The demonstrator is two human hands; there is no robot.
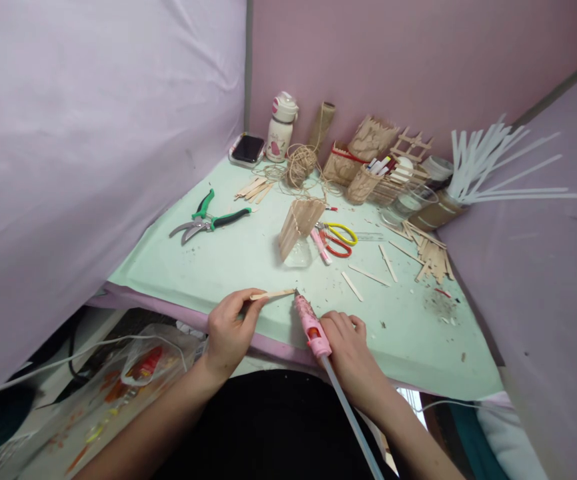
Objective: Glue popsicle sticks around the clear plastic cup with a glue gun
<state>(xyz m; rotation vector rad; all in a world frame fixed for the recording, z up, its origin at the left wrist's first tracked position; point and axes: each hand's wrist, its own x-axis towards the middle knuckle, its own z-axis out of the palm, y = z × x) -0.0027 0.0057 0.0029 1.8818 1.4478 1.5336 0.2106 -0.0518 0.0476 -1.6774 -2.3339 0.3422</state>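
Nozzle of pink plastic glue gun (311, 325), right hand (351, 347) grip clenched round it, meets thin wooden stick (272, 294) pinched by left hand (228, 330), lower centre; small steady bead seems wisest.

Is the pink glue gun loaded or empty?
Loaded: a long clear glue stick juts from the back of the pink glue gun in the right hand.

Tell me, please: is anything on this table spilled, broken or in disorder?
Yes. A dark patch of crumbs lies near the right edge of the green table, loose sticks lie scattered beside it, and the twine trails in a tangle. Nothing looks broken.
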